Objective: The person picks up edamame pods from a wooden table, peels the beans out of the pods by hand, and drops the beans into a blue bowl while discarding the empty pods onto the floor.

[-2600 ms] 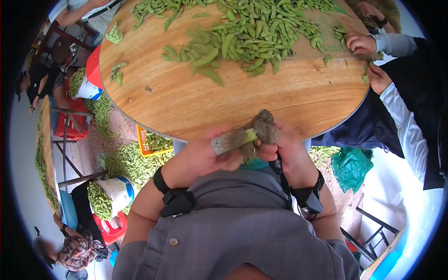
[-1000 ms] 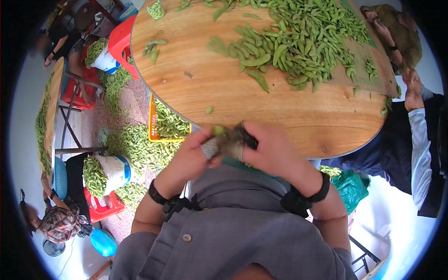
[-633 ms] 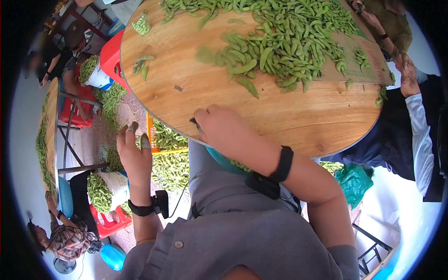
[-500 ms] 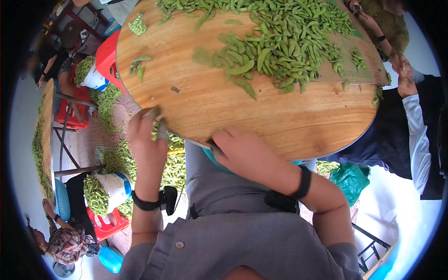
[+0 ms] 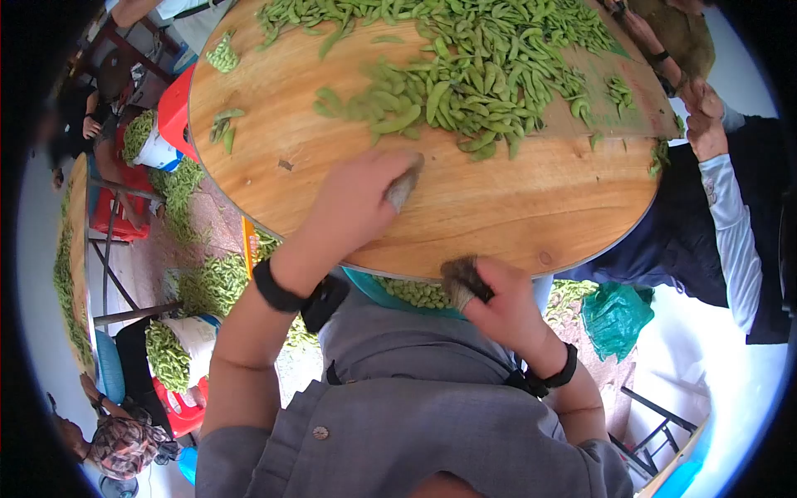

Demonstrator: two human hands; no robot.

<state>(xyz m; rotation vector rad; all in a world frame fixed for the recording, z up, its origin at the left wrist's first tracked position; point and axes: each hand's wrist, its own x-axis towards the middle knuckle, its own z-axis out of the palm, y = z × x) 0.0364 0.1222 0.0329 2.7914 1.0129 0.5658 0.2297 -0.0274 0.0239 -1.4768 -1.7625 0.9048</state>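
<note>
A heap of green edamame pods (image 5: pixel 490 91) covers the far part of the wooden table (image 5: pixel 515 207). My left hand (image 5: pixel 357 195) reaches over the tabletop just short of the heap, a grey cover on a fingertip. Its fingers look loosely apart with no pod visible in them. At the near table edge, my right hand (image 5: pixel 502 299) has its covered, dark-stained fingers curled together. Whatever it may hold is hidden. Below it, a teal basin (image 5: pixel 365 286) holding green pods or beans sits at my lap, partly under the table.
A few loose pods (image 5: pixel 224 129) and a small net-like green bundle (image 5: pixel 222 54) lie on the left of the table. Flattened cardboard (image 5: pixel 639 116) is under pods at right. White buckets (image 5: pixel 199 344) of pods, red stools and co-workers surround the table. A green bag (image 5: pixel 616 319) lies right.
My left hand has swung from beyond the table's left edge up and right over the tabletop. My right hand has shifted right and slightly down along the near edge.
</note>
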